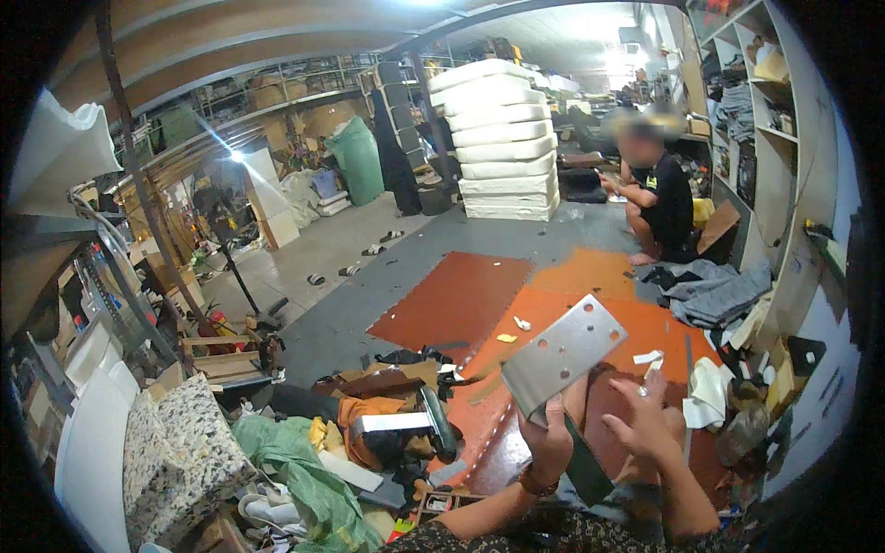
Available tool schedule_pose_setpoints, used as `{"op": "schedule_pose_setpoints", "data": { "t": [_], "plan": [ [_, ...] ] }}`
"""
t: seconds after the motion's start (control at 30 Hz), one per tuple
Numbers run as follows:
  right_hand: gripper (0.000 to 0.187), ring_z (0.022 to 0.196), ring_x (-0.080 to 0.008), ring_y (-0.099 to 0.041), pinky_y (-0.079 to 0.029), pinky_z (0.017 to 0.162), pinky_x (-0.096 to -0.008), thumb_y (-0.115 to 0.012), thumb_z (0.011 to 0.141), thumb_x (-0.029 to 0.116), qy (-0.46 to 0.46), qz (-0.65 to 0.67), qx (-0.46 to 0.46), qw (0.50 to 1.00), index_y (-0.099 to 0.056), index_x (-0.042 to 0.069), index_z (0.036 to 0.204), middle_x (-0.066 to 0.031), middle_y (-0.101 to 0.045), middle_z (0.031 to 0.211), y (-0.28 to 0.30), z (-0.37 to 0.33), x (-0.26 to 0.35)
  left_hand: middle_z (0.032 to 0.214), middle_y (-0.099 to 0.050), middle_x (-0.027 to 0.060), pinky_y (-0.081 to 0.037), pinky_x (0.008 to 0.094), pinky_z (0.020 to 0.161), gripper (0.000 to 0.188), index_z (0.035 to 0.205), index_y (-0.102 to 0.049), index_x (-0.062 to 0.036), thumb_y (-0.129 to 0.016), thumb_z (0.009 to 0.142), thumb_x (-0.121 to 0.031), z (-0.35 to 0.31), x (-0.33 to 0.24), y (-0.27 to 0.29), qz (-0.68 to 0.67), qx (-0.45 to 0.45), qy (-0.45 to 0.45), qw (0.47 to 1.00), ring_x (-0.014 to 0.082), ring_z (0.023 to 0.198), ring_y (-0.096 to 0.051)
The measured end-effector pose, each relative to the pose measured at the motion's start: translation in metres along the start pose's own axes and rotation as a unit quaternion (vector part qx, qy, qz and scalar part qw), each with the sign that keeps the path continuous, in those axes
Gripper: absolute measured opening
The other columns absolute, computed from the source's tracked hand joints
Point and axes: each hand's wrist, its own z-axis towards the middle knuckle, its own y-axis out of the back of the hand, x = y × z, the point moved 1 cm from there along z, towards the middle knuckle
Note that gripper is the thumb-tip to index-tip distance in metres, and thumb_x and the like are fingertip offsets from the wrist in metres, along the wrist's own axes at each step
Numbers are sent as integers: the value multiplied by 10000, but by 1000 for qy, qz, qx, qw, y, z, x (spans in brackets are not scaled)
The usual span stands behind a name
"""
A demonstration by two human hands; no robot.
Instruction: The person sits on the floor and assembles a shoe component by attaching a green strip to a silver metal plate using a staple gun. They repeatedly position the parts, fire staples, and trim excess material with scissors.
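My left hand (550,441) is closed around the lower end of a flat grey metal bracket (567,355), which tilts up to the right. Several round holes pierce the bracket's face. Below that hand a dark green strip (588,465) slants down to the right; whether it is joined to the bracket I cannot tell. My right hand (645,422) hovers to the right of the bracket, fingers apart. Just beyond its fingertips shows a small white scrap (649,358); contact between them is unclear.
Orange and red-brown sheets (458,300) cover the floor ahead. At left lie a green sack (300,479), a speckled foam block (180,456) and a metal piece with a dark pad (441,424). White cushions (502,138) are stacked farther off. A person (656,198) squats near the right-hand shelves (774,138).
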Motion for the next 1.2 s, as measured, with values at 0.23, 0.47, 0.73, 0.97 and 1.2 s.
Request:
{"op": "schedule_pose_setpoints", "data": {
  "t": [0.23, 0.47, 0.73, 0.97, 1.2],
  "plan": [
    [1111, 1254, -233, -618, -527, 1036, -368, -954, 795, 318, -246, 385, 79, 886, -329, 51, 1673, -170, -550, 1527, -11, -87, -42, 917, -517, -28, -422, 257, 743, 171, 1004, -515, -72, -662, 1084, -110, 20, 21, -31, 57, 24, 38, 997, 70, 832, -480],
    [780, 1104, -255, -682, -626, 893, -413, -845, 885, 251, -365, 581, -31, 727, -464, 23, 1527, -110, -654, 1205, -69, -86, -103, 993, -657, 101, -522, 357, 818, 248, 1094, -658, -6, -785, 1000, -196, -22, 54, 10, 378, 239, -12, 894, 210, 925, -655],
    [571, 1180, -237, -666, -529, 1032, -394, -807, 953, 348, -407, 363, -28, 838, -646, 26, 1396, -134, -720, 1274, -103, -94, -232, 1197, -735, 143, -537, 448, 1008, 401, 1290, -697, -45, -796, 909, -115, -46, 128, 97, 299, 484, 150, 808, 319, 1131, -686],
    [631, 1236, -275, -647, -480, 1111, -414, -906, 836, 247, -358, 254, 68, 896, -681, 77, 1401, -150, -706, 1301, -58, -80, -183, 1228, -686, 117, -523, 516, 1135, 625, 1382, -734, -163, -823, 772, -60, -47, 91, 78, 329, 634, 93, 694, 368, 1215, -688],
    [652, 1471, -388, -499, -410, 1213, -505, -923, 816, 316, -316, 144, 50, 937, -698, 95, 1386, -184, -535, 1582, -44, -81, -172, 1348, -695, 112, -494, 477, 1186, 599, 1340, -750, -170, -790, 791, 64, -12, 84, 65, 252, 715, 286, 586, 373, 1316, -655]
  ]
}}
